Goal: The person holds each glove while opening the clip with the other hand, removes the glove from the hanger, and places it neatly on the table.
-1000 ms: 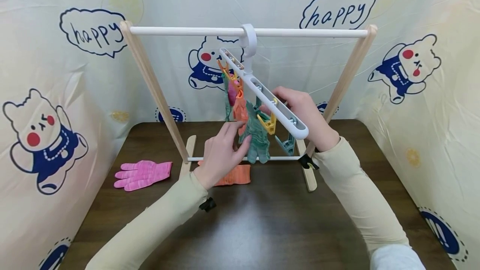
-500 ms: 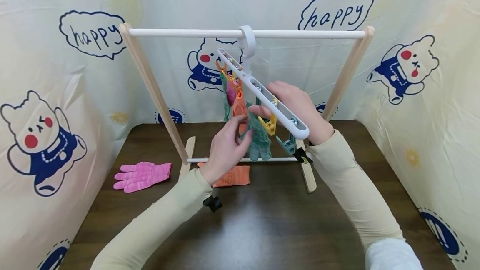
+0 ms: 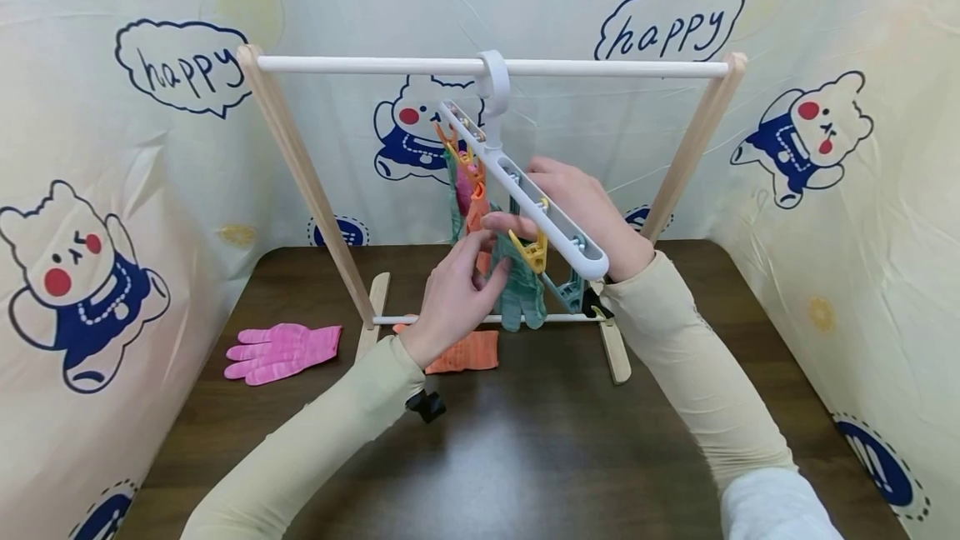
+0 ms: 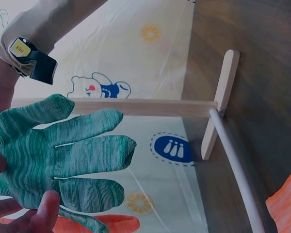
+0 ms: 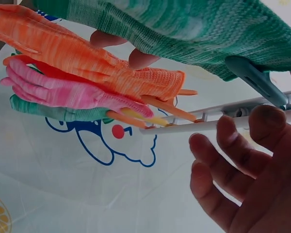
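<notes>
A green glove (image 3: 519, 294) (image 4: 94, 155) (image 5: 194, 34) hangs from a teal clip (image 5: 257, 80) on the white hanger bar (image 3: 555, 215). My left hand (image 3: 461, 294) (image 4: 36, 216) grips the glove's side; its fingertips (image 5: 143, 59) show at the cloth's edge. Around the bar's near half is my right hand (image 3: 581, 211) (image 5: 242, 170), one digit reaching across the glove's upper part. Its other fingers are bent loosely with nothing between them, close to the teal clip. Whether that digit touches the cloth is unclear.
Orange (image 5: 82, 53), pink (image 5: 63, 90) and another green glove (image 5: 63, 111) hang further along the bar. A yellow clip (image 3: 531, 252) holds nothing. The rack has a white rod (image 3: 360, 66). On the table lie a pink glove (image 3: 283, 352) and an orange one (image 3: 468, 352).
My right hand has shifted left, and its digit now crosses in front of the green glove. My left hand has moved slightly right and up. The hanger's near end has swung a little left.
</notes>
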The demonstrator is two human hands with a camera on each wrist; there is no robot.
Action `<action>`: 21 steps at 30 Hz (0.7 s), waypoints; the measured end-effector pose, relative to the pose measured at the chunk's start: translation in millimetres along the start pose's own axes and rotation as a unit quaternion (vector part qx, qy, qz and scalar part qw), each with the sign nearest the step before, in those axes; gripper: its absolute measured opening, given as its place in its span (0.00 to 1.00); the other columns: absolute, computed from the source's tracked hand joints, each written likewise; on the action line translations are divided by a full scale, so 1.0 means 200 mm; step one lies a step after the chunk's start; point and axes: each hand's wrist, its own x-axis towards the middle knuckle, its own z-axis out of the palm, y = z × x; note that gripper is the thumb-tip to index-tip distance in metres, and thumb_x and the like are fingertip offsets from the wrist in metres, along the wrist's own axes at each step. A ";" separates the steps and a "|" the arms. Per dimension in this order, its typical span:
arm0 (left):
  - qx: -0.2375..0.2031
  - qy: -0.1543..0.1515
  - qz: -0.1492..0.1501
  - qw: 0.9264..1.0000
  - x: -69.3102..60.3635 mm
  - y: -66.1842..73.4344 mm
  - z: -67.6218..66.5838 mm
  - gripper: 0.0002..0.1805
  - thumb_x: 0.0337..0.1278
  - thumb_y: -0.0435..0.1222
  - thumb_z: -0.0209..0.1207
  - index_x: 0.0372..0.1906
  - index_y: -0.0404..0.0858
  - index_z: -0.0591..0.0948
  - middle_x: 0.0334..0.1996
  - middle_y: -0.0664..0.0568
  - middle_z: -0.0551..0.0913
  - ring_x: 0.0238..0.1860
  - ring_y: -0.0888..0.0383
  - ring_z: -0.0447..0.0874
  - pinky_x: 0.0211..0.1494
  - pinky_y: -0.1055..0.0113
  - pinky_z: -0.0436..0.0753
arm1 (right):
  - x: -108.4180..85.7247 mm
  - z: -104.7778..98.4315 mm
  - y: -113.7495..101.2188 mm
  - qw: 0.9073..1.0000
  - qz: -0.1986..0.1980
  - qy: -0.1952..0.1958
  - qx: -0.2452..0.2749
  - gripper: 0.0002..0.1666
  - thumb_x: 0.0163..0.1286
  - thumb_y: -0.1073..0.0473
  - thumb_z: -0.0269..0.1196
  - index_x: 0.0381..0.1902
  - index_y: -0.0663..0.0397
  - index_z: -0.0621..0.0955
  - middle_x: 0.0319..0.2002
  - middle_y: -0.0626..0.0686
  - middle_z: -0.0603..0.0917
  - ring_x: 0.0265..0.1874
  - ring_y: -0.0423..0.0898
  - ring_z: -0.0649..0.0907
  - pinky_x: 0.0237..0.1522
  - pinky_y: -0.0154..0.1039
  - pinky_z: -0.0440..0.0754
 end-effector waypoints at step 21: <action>-0.050 0.018 0.036 0.998 0.01 0.05 0.01 0.14 0.77 0.36 0.56 0.59 0.36 0.79 0.45 0.47 0.82 0.29 0.55 0.75 0.33 0.66 0.77 | -0.02 -0.02 -0.11 0.993 -0.003 0.021 0.115 0.18 0.67 0.49 0.67 0.41 0.60 0.82 0.32 0.55 0.80 0.31 0.49 0.79 0.32 0.43 0.74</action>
